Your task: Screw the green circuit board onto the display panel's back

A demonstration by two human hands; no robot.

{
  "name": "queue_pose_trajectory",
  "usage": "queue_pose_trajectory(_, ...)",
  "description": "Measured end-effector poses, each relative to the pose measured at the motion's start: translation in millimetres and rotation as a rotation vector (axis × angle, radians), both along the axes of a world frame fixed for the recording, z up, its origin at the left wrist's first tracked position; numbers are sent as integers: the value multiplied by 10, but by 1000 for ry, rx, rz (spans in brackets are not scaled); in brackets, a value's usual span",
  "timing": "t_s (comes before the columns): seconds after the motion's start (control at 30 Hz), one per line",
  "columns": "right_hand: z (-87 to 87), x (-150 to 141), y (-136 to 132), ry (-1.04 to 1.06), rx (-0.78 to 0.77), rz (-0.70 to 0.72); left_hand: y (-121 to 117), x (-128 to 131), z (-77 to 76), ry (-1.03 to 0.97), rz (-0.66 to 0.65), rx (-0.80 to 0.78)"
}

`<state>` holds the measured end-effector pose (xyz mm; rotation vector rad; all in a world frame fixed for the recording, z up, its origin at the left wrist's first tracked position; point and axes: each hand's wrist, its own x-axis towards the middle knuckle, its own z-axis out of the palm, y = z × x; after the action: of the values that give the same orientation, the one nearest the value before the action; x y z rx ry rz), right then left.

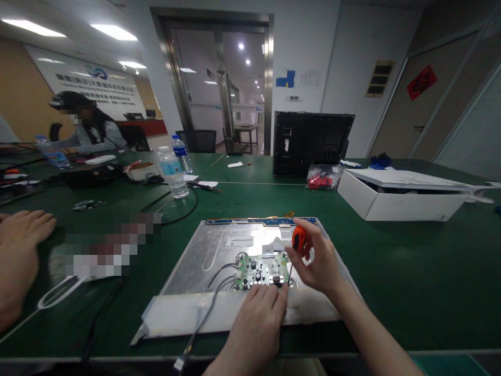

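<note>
A flat display panel lies back-up on the green table, with a green circuit board near its middle. My right hand is closed around the orange-and-black handle of a screwdriver. Its thin shaft points down at the board's lower right corner. My left hand presses bunched, curled fingers on the board's front edge, beside the screwdriver's tip; its thumb is hidden. Dark cables run from the board's left side over a white strip along the panel's near edge.
Another person's hand rests at the left, near a blurred-out item with a white cord. Two water bottles stand behind the panel. A black monitor, a bag of red items and a white box are at the back right.
</note>
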<state>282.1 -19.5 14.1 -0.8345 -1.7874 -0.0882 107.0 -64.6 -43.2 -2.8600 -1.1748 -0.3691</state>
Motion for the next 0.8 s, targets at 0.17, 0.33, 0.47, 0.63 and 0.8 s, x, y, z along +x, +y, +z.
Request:
queue_pose_trajectory(0.17, -23, 18, -6, 15, -75, 40, 2, 2, 7, 11, 5, -11)
queue_pose_trajectory(0.33, 2, 3, 0, 14, -20, -32, -3, 5, 12, 4, -5, -1)
queue_pose_trajectory(0.47, 19, -14, 8, 7, 24, -69, 2, 3, -4, -6, -5, -2)
queue_pose_trajectory(0.63, 32, -8, -2, -11, 23, -48, 6, -6, -18, -6, -6, 0)
queue_pose_trajectory(0.8, 17, 15, -16, 5, -37, 4, 6, 3, -3, -1, -8, -5)
